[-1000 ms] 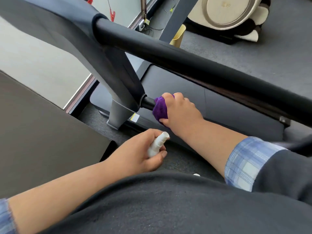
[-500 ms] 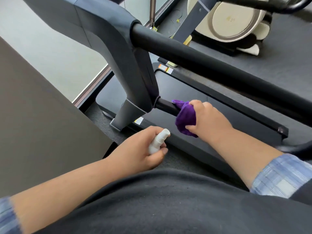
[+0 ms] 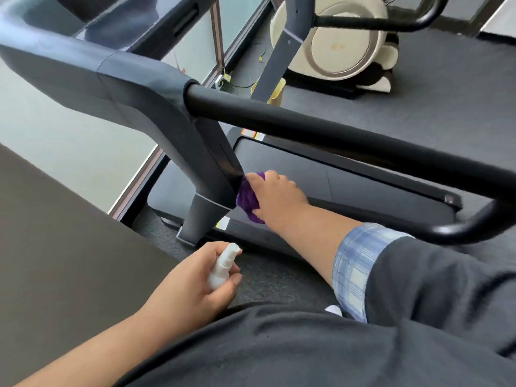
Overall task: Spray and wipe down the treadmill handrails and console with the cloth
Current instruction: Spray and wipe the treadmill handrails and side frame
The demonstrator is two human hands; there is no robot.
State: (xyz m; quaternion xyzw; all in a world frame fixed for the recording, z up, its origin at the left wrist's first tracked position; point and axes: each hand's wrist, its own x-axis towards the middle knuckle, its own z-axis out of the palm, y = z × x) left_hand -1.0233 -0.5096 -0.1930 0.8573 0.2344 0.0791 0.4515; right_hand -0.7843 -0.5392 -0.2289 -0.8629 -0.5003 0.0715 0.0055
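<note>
My right hand (image 3: 275,195) grips a bunched purple cloth (image 3: 247,198) and presses it against the lower end of the treadmill's grey upright (image 3: 206,166), where the thin lower bar joins it; the bar is hidden under the cloth and hand. My left hand (image 3: 192,286) is closed around a small white spray bottle (image 3: 222,266), nozzle pointing up and right, held low near my lap. The thick black handrail (image 3: 335,138) runs from the upright toward the right, above my right arm. The console's dark underside (image 3: 134,15) shows at the top left.
The treadmill belt (image 3: 349,188) lies below the handrail. A dark panel (image 3: 55,247) fills the left side. A cream-coloured exercise machine (image 3: 346,43) stands on the grey floor at the back. A window wall (image 3: 55,135) runs along the left.
My right hand slid the cloth out to the right along the lower bar, then back left against the upright. The view tilted up. My left hand stayed with the bottle.
</note>
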